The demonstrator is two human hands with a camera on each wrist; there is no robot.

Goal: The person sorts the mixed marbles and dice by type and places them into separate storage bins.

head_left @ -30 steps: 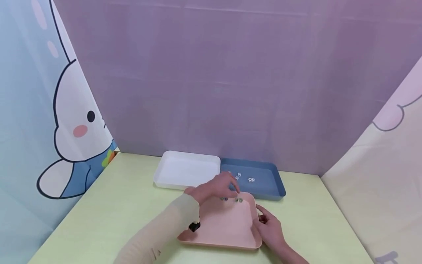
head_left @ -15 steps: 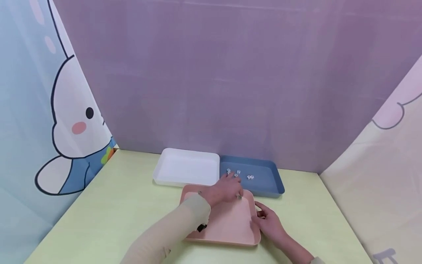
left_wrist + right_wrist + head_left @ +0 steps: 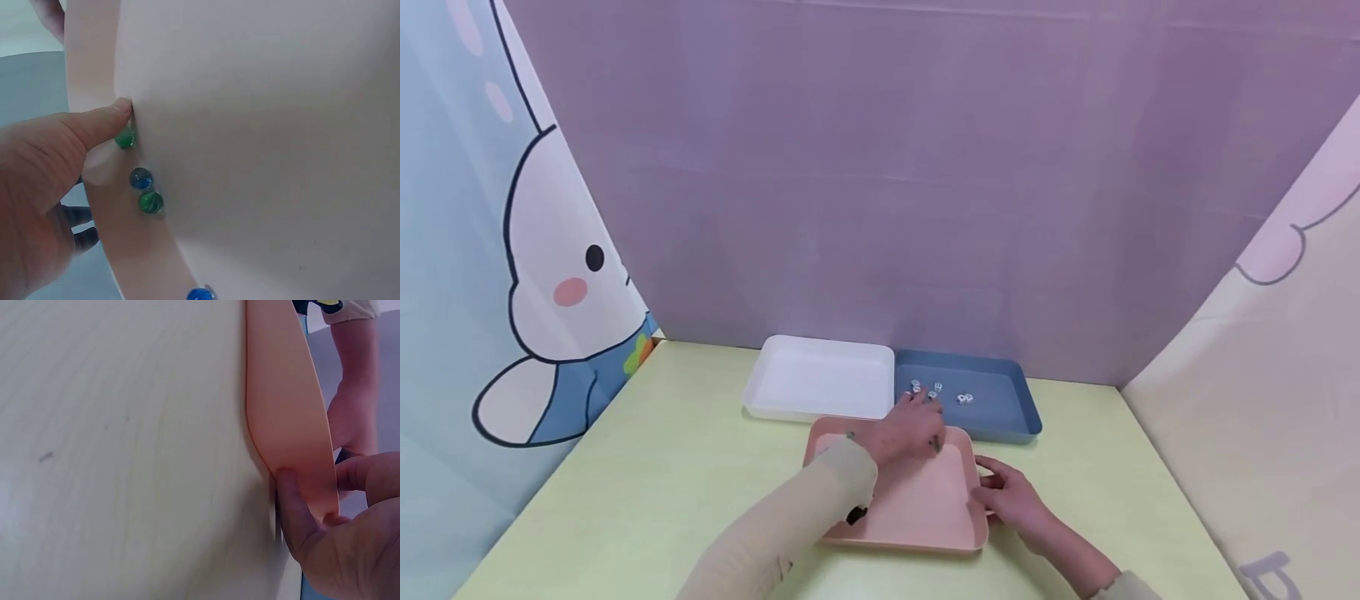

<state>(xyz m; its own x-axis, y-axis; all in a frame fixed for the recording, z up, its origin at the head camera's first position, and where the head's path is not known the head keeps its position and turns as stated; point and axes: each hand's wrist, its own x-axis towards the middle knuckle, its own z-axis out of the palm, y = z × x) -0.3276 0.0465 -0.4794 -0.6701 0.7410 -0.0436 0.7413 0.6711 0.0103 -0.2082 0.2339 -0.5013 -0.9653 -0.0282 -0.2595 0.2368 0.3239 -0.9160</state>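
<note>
A pink tray (image 3: 917, 517) lies on the table in front of me, with several green and blue glass marbles along its far wall. My left hand (image 3: 904, 429) holds that far wall. In the left wrist view its thumb presses inside, beside a green marble (image 3: 125, 136), while the fingers are behind the wall. Close by are a blue marble (image 3: 141, 179) and another green marble (image 3: 150, 202). My right hand (image 3: 1011, 500) grips the tray's right side. In the right wrist view one fingertip presses the outer wall, and the rim partly hides the left hand.
A white tray (image 3: 820, 379) stands behind the pink one on the left. Beside it, a blue tray (image 3: 1007, 408) carries several small white cubes (image 3: 965, 398) with dark markings. A purple cloth (image 3: 880, 183) hangs at the back edge, and patterned cloths hang at both sides.
My left hand has come down from above the tray onto its far wall, its fingers now reaching over towards the blue tray. My right hand has stayed at the tray's right side.
</note>
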